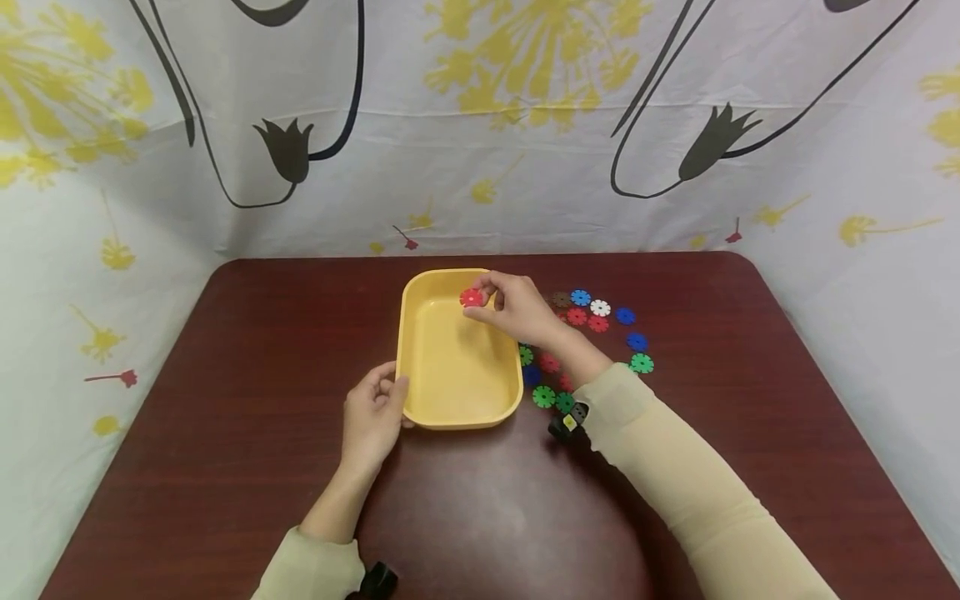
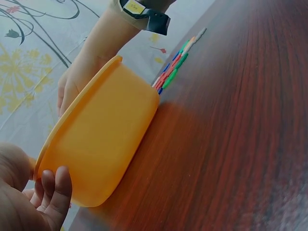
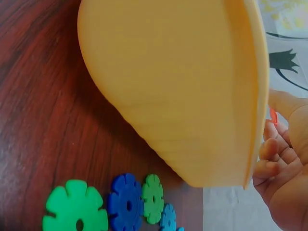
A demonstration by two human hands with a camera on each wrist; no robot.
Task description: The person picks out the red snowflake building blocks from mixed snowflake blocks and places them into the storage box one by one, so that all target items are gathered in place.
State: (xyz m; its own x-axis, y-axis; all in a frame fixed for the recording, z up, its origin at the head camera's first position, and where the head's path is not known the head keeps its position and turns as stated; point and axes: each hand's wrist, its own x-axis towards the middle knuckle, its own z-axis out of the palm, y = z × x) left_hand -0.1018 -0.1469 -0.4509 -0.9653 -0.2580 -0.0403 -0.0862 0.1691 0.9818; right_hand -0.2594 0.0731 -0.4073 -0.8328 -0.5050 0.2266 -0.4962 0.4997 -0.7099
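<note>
A yellow plastic tray (image 1: 457, 417) stands on the table, with no discs seen on its floor. My left hand (image 1: 372, 414) grips the tray's near left rim, thumb on top and fingers around the outside; the left wrist view shows those fingers (image 2: 61, 192) against the outer wall. Over the tray's far right part, my right hand (image 1: 517, 307) pinches a red notched plastic disc (image 1: 471, 298) between thumb and fingers. From the right wrist the tray wall hides most of that disc, leaving a red sliver.
Several flower-shaped discs lie to the tray's right, among them a white disc (image 1: 600, 307), a blue disc (image 1: 637, 342) and a green disc (image 1: 641, 363). The dark red-brown table (image 1: 247, 358) meets a patterned cloth (image 1: 480, 192) at its back and sides.
</note>
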